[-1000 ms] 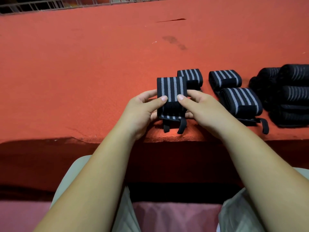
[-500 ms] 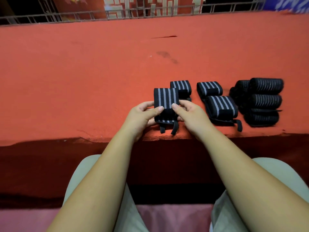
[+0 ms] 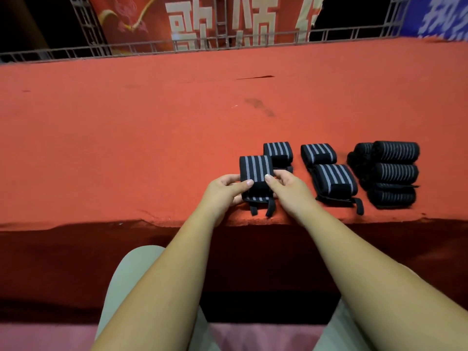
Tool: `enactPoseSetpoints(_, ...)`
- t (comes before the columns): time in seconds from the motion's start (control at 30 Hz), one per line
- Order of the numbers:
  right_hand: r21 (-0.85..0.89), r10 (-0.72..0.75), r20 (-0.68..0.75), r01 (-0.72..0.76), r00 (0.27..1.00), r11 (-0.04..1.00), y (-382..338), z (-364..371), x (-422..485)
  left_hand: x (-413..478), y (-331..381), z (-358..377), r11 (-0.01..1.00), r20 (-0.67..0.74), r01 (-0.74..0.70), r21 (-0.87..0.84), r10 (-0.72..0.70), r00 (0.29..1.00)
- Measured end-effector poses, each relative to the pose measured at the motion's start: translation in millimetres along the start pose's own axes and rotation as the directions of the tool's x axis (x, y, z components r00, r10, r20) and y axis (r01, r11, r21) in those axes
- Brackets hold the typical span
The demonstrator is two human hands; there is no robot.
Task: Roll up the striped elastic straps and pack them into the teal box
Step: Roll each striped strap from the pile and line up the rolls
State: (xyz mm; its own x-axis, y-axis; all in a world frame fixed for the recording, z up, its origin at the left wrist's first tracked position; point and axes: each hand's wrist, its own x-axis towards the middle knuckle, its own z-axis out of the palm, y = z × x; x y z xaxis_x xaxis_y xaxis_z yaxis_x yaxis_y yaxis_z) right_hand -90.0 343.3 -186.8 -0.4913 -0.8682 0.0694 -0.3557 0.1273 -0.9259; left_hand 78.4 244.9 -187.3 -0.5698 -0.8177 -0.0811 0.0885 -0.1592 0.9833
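Striped elastic strap (image 3: 255,178): head view; rolled bundle held upright over the near edge of the red worktop (image 3: 126,148), two loose tails hanging below.
Left hand (image 3: 222,192): gripping the bundle's left side, thumb across the front.
Right hand (image 3: 288,188): pinching the right side, thumb on the front.
Finished rolls (image 3: 318,153): three, just behind and to the right; darker stack (image 3: 395,173) farther right.
Teal box: not in view.
Handling: probably light, soft and springy, apt to unroll if released; best gripped across the width, thumbs pinning the outer layer.

The red banner (image 3: 157,13) appears to read "歌颂" (a third character is cut off).
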Motion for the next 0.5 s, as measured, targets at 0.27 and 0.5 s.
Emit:
enactPoseSetpoints(0.27,-0.082,0.06,-0.023,-0.062,0.998,0.995,-8,1,2,8,13,4,0.991,-0.058,0.135,-0.015,-0.136,0.989)
enactPoseSetpoints(0.5,-0.278,-0.015,-0.271,-0.063,0.963,0.958,-38,-28,53,49,40,-5,0.99,-0.105,0.11,-0.089,-0.119,0.987)
